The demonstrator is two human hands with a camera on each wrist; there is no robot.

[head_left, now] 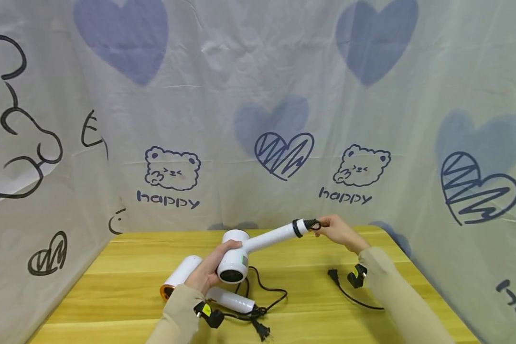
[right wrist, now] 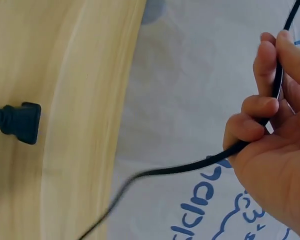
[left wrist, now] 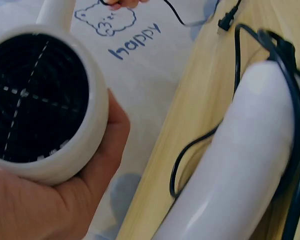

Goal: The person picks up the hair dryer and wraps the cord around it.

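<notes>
In the head view my left hand (head_left: 208,270) grips a white hair dryer (head_left: 271,239) by its round head, above the table. The dark round grille (left wrist: 37,100) of this dryer faces the left wrist camera. Its handle points to the right, where a black cord (right wrist: 190,167) leaves the end. My right hand (head_left: 337,231) holds that cord near the handle; in the right wrist view the fingers curl around it. Below the left hand a second white hair dryer (head_left: 230,300) with a copper-coloured rim lies on the table, partly hidden by the hand.
On the wooden table (head_left: 124,267), the second dryer's black cord (head_left: 271,290) loops beside its handle, with a plug (head_left: 261,329) near the front. Another black plug (head_left: 333,274) lies to the right under the right hand. A printed cloth (head_left: 223,191) hangs behind the table.
</notes>
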